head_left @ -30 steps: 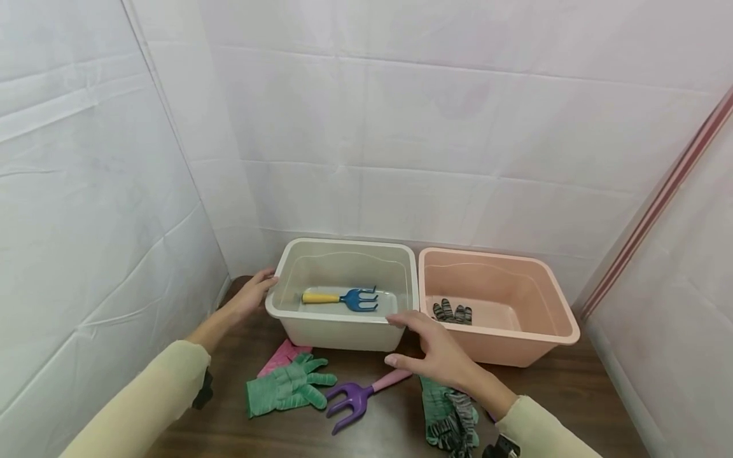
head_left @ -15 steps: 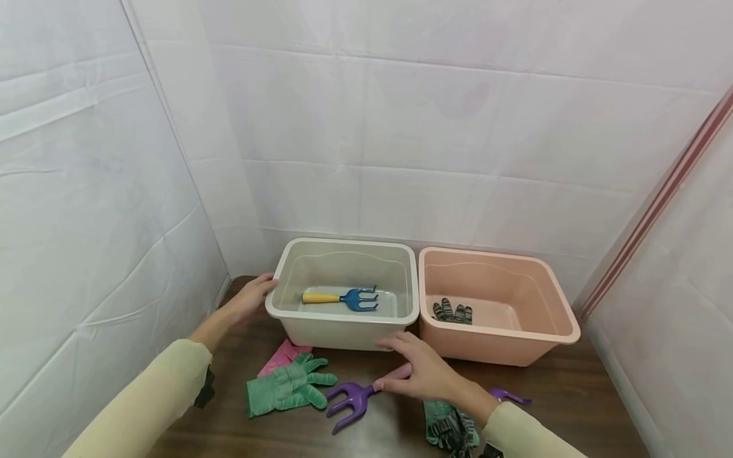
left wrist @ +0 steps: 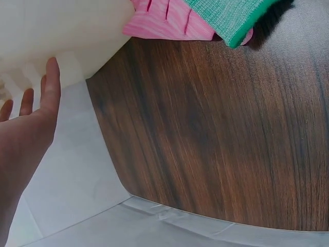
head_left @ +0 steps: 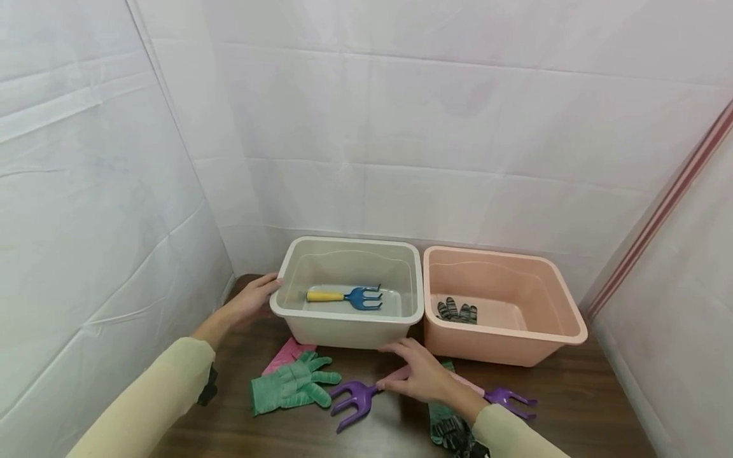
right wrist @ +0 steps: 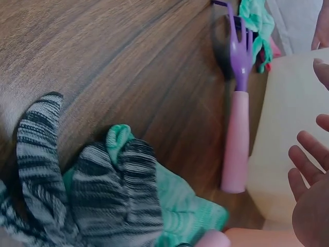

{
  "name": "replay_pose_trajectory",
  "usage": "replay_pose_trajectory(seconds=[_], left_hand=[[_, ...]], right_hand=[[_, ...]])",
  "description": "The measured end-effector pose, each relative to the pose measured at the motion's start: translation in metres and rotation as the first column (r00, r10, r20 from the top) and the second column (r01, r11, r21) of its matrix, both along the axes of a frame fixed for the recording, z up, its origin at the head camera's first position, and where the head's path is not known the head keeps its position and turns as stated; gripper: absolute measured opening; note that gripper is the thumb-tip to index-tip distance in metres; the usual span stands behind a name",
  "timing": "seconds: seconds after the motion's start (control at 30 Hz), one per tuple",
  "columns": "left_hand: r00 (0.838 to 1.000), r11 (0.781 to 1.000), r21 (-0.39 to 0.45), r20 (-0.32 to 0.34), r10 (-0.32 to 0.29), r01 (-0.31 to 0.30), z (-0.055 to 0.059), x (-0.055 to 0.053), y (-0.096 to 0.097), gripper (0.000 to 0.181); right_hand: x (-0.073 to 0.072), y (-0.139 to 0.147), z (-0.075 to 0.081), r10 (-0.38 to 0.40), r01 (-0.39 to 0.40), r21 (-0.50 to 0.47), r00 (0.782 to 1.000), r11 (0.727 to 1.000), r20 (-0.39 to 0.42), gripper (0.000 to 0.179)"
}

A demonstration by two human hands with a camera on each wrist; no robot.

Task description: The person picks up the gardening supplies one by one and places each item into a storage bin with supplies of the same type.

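My left hand [head_left: 254, 298] rests with extended fingers at the left wall of the grey-white bin [head_left: 343, 331]; the left wrist view shows those fingers [left wrist: 51, 85] along its pale side. In the bin lies a blue hand fork with a yellow handle [head_left: 325, 296]. My right hand [head_left: 420, 375] hovers in front of the bin, over a purple garden fork [head_left: 357, 401] with a pink handle. From the right wrist, spread, loosely bent fingers [right wrist: 306, 167] appear beside that pink handle [right wrist: 236, 144], holding nothing. Left of the fork, a green glove [head_left: 294, 385] overlaps a pink glove [head_left: 289, 356].
A peach bin [head_left: 492, 346] stands right of the grey-white one, with a striped black-grey glove [head_left: 457, 312] inside. Another purple fork [head_left: 509, 401] lies under my right forearm's far side. Striped [right wrist: 113, 195] and green [right wrist: 180, 198] gloves lie bunched nearby. White sheeting [head_left: 401, 127] surrounds the table.
My right hand has come down from the grey-white bin's front rim to the purple fork's handle. The left hand has stayed at the bin's side. The view has shifted slightly.
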State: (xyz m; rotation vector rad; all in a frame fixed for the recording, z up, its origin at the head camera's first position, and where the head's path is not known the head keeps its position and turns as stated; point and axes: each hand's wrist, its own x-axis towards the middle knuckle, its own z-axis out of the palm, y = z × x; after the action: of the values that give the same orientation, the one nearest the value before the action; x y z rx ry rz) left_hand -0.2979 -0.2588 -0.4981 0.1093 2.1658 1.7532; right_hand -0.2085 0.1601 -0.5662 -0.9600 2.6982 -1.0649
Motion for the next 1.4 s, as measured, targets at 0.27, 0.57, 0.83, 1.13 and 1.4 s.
replay_pose_trajectory(seconds=[0.27, 0.57, 0.83, 1.13, 1.4], left_hand=[[1.000, 1.000, 0.025, 0.007, -0.006, 0.006, -0.001, 0.001, 0.004, 0.065], [1.000, 1.000, 0.020, -0.001, -0.004, 0.004, -0.002, 0.001, 0.002, 0.063], [1.000, 1.000, 0.011, -0.012, -0.011, 0.012, -0.001, 0.003, 0.002, 0.063], [1.000, 1.000, 0.009, 0.006, -0.012, 0.012, -0.005, 0.004, -0.001, 0.063], [1.000, 1.000, 0.007, -0.013, -0.010, 0.010, -0.001, 0.001, 0.001, 0.063]], right_hand=[[-0.001, -0.003, -0.029, -0.041, 0.040, 0.023, 0.999, 0.999, 0.029, 0.060], [-0.003, -0.010, -0.045, -0.030, 0.032, 0.045, 0.999, 0.998, -0.045, 0.042], [-0.001, -0.016, -0.049, -0.008, 0.009, 0.067, 1.000, 0.998, -0.024, 0.027], [0.002, -0.019, -0.054, 0.020, -0.018, 0.108, 1.000, 0.994, -0.023, 0.021], [0.002, -0.020, -0.053, 0.013, -0.002, 0.125, 0.996, 0.992, -0.086, 0.020]])
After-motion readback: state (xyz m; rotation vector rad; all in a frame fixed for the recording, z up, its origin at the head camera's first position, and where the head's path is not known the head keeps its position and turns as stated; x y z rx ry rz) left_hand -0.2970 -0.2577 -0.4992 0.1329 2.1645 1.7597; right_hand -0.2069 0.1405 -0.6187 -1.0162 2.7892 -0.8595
